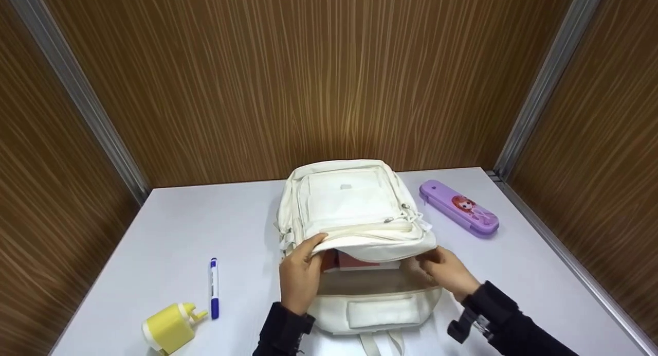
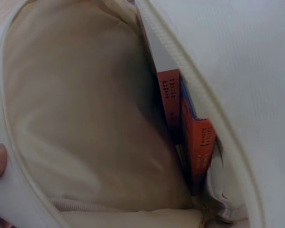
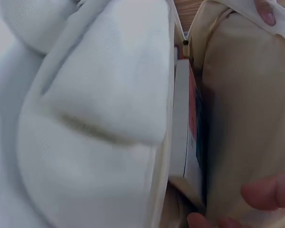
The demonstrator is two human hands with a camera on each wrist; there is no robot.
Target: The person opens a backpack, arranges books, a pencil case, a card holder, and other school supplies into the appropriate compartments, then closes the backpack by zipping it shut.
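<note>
A white backpack (image 1: pixel 354 201) lies on the table with its main compartment unzipped, the opening facing me. My left hand (image 1: pixel 300 276) grips the left part of the upper rim and holds it raised; its fingertip (image 3: pixel 266 12) shows on that rim in the right wrist view. At the right end of the opening is my right hand (image 1: pixel 447 268). Its thumb (image 3: pixel 270 191) and fingertips are parted over the beige lining (image 3: pixel 247 95), nothing visible between them. Inside stand a red-spined book (image 2: pixel 168 97) and an orange-spined book (image 2: pixel 199 147), partly hidden.
A purple pencil case (image 1: pixel 460 207) with a cartoon figure lies right of the backpack. To the left are a blue-and-white marker (image 1: pixel 214 289) and a yellow bottle-like object (image 1: pixel 169 327) with white parts. Wood-patterned panels (image 1: pixel 329 78) surround the white table (image 1: pixel 205 217).
</note>
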